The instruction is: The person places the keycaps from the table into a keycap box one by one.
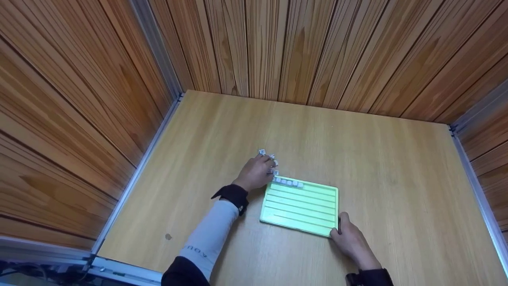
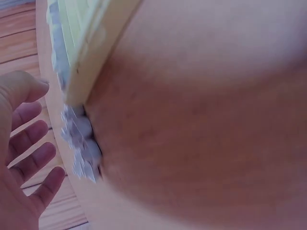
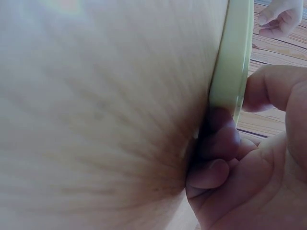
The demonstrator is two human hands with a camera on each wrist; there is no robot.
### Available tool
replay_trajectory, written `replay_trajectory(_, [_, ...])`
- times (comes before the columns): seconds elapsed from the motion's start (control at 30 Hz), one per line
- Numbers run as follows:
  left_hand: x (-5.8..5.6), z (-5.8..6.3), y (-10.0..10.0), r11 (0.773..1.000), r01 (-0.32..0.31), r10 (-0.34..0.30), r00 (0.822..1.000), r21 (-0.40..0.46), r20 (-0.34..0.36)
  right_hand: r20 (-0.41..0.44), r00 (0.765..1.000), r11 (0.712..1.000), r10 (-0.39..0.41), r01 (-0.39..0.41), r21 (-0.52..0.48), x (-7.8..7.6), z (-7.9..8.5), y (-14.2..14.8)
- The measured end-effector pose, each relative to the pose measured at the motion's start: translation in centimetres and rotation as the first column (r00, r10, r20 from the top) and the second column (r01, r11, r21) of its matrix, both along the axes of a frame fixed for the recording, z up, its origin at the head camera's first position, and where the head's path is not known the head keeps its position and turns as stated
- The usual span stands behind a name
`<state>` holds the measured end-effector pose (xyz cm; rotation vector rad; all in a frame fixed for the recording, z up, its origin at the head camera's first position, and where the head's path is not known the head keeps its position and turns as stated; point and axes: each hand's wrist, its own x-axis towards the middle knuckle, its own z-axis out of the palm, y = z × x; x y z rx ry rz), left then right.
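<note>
On the counter (image 1: 397, 178), just below and right of centre in the head frame: a shallow green tray (image 1: 299, 210) with parallel ridges. In its uppermost channel, towards the left end, a short row of pale blocks (image 1: 289, 182). Just past its upper left corner, a few loose blocks (image 1: 262, 151). Close by these, left grip (image 1: 254, 172), fingers spread and slightly bent, holding nothing. At the lower right corner, right grip (image 1: 352, 240), pinching the tray between thumb and curled fingers.
</note>
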<state>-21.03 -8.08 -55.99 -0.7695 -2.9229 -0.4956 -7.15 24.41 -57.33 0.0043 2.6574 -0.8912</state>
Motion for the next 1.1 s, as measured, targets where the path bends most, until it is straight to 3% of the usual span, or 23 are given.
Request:
replay_trajectory(0.27, [-0.2, -0.2, -2.6, 0.996, -0.083, 0.082, 0.992, 0.009, 0.098, 0.016, 1.000, 1.000, -0.010, 0.010, 0.004, 0.0, 0.1, -0.1])
replay_trajectory(0.6, [-0.7, -0.6, -4.8, 0.992, -0.129, 0.126, 0.979, 0.009, 0.159, 0.051, 0.998, 1.000, -0.031, 0.031, 0.003, 0.0, 0.1, -0.1])
replay_trajectory(1.1, [-1.6, -1.4, -3.6, 0.981, -0.170, 0.185, 0.965, -0.095, 0.188, 0.041, 0.999, 0.999, -0.032, 0.032, 0.001, 0.0, 0.1, 0.0])
